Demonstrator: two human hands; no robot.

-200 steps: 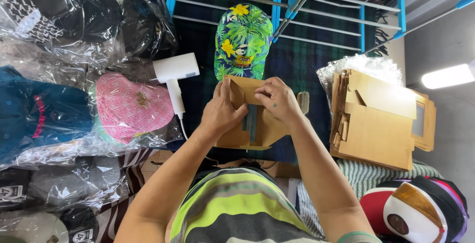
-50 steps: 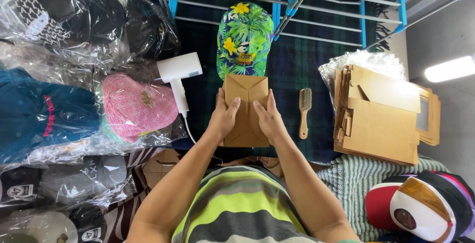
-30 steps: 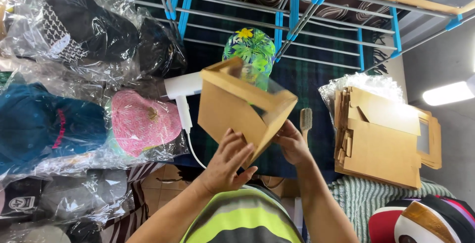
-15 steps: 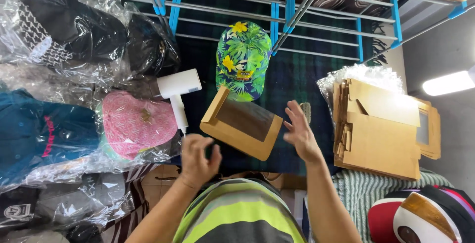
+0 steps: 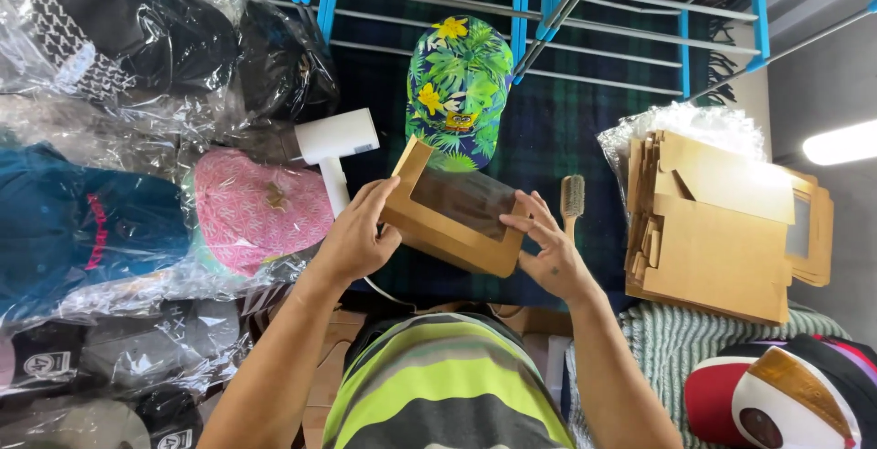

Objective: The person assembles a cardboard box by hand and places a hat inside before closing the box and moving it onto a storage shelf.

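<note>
Cardboard window box [image 5: 454,221] (held two-handed) over dark plaid cloth [image 5: 566,138].

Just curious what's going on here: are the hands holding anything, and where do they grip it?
Both hold a brown cardboard box with a clear window. The left hand grips its left end; the right hand's fingertips pinch its right corner.

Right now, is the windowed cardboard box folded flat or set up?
Set up. The brown box shows a side wall below its dark window, held between left hand and right hand. Contents: cannot tell.
</note>
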